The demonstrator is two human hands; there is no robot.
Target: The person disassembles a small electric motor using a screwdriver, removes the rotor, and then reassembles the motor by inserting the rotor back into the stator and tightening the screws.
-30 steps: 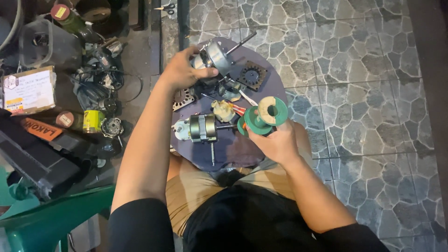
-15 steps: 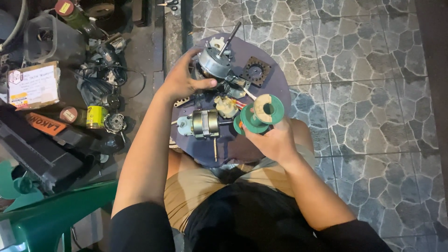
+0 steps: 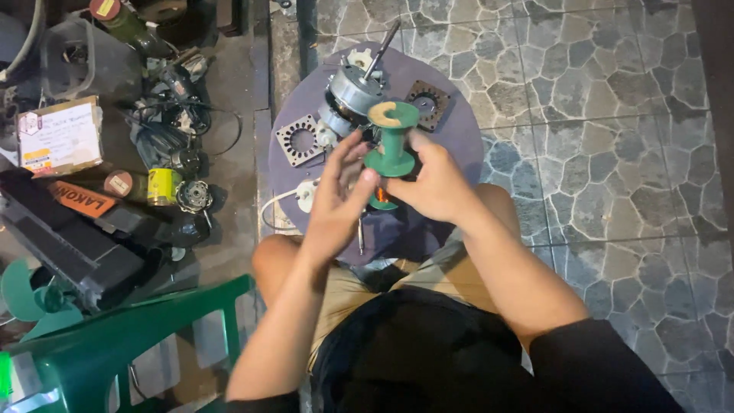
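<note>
My right hand grips a green plastic spool, held upright over a round purple table. My left hand is beside the spool, fingers spread, its fingertips touching the spool's lower part. Behind the spool on the table lies a grey electric motor with a shaft pointing away. Two square metal stator plates rest on the table, one at the left and one at the right.
At the left, the dark floor holds a cardboard box, a yellow tin, cables and motor parts, and a long black casing. A green plastic chair stands at lower left. Stone-pattern tiles lie to the right.
My left hand has come back from the motor to the spool. My right hand raised the spool and turned it upright. The view shifted downward.
</note>
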